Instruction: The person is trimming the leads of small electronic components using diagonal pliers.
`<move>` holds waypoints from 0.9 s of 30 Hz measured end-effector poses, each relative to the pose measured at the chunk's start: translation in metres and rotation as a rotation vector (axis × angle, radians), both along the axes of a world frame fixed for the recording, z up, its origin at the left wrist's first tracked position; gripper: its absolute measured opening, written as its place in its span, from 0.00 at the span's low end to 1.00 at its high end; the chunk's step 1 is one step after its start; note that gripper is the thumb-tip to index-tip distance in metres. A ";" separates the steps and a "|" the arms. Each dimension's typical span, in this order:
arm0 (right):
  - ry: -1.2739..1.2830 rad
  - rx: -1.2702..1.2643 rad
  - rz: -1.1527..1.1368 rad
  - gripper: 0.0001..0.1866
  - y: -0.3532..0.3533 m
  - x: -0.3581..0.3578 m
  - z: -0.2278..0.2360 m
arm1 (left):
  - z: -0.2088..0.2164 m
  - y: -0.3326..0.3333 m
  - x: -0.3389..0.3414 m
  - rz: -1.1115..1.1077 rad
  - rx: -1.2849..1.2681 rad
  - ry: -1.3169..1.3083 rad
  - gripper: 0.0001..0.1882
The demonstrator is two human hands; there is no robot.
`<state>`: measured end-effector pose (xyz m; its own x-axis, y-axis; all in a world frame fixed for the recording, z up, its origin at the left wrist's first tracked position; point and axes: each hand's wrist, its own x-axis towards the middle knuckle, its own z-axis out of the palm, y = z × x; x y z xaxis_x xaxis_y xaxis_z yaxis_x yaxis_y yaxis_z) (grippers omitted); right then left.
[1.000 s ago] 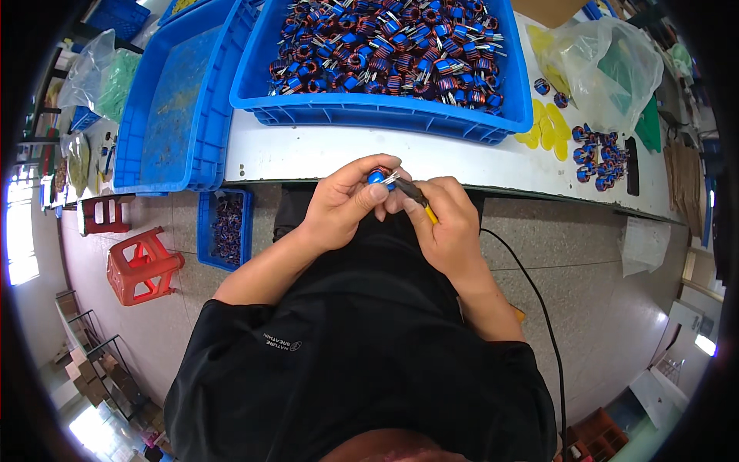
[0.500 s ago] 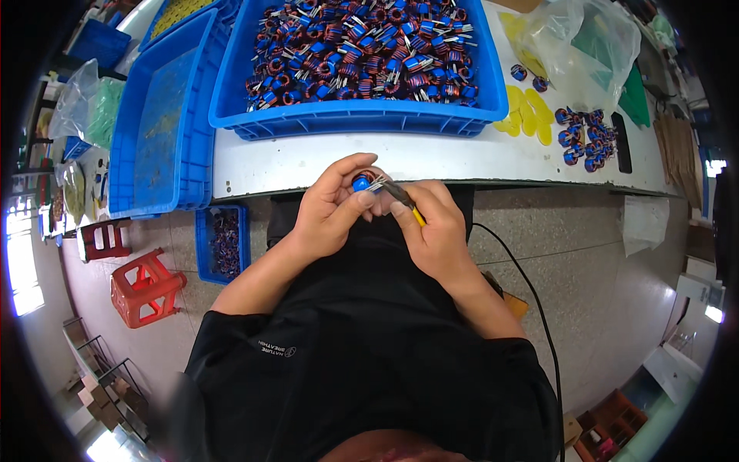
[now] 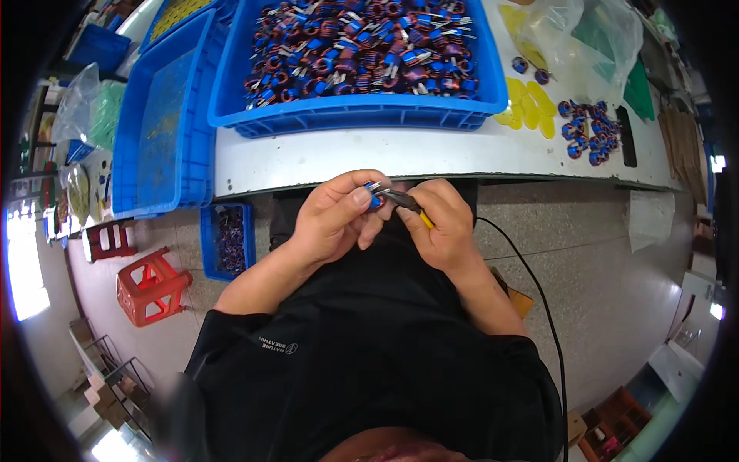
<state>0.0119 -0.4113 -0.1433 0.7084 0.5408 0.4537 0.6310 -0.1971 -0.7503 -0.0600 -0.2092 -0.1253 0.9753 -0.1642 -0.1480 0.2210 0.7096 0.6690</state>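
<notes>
Between the thumb and fingers of my left hand (image 3: 331, 218) is a toroidal coil (image 3: 375, 201), blue with silvery wire leads. Most of its ring is covered by the fingers. My right hand (image 3: 440, 223) grips pliers (image 3: 423, 216) with yellow handles and dark jaws. The jaw tips meet the coil's leads; whether they are closed on a lead is too small to tell. Both hands are just off the near edge of the white table (image 3: 331, 163). Beyond them stands a large blue crate (image 3: 354, 115) heaped with many similar coils (image 3: 362, 54).
At the right lie yellow oval pieces (image 3: 530, 108), a cluster of coils (image 3: 591, 132), a dark flat object (image 3: 627, 137) and a clear plastic bag (image 3: 593, 38). Another blue crate (image 3: 158, 131) is at left. A small crate (image 3: 229, 240) and red stool (image 3: 152, 286) are on the floor. A black cable (image 3: 539, 296) hangs at right.
My left hand has turned the coil, so its leads now point up and to the right. The pliers and my right hand have shifted slightly right. The view has moved a little.
</notes>
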 end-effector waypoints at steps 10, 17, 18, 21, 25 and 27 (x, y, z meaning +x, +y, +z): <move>-0.290 -0.125 -0.360 0.11 -0.053 0.064 -0.009 | -0.006 0.004 0.005 0.101 0.195 -0.134 0.12; -0.359 -0.458 -0.865 0.10 -0.099 0.139 -0.025 | 0.001 -0.008 0.015 0.169 0.204 -0.024 0.11; -0.361 -0.454 -0.862 0.10 -0.097 0.140 -0.025 | 0.000 -0.008 0.015 0.173 0.206 -0.026 0.11; -0.318 -0.522 -0.886 0.11 -0.093 0.143 -0.026 | -0.011 -0.011 0.016 0.225 0.297 -0.042 0.11; -0.377 -0.516 -0.919 0.11 -0.094 0.146 -0.037 | -0.011 -0.011 0.017 0.240 0.344 0.005 0.11; -0.449 -0.489 -0.944 0.12 -0.097 0.146 -0.041 | -0.010 -0.010 0.019 0.236 0.361 0.059 0.11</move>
<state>0.1575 -0.5084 -0.1843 0.7521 0.0688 0.6555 0.2683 -0.9404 -0.2091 -0.0414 -0.2191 -0.1348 0.9679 0.1349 -0.2120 0.1264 0.4680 0.8746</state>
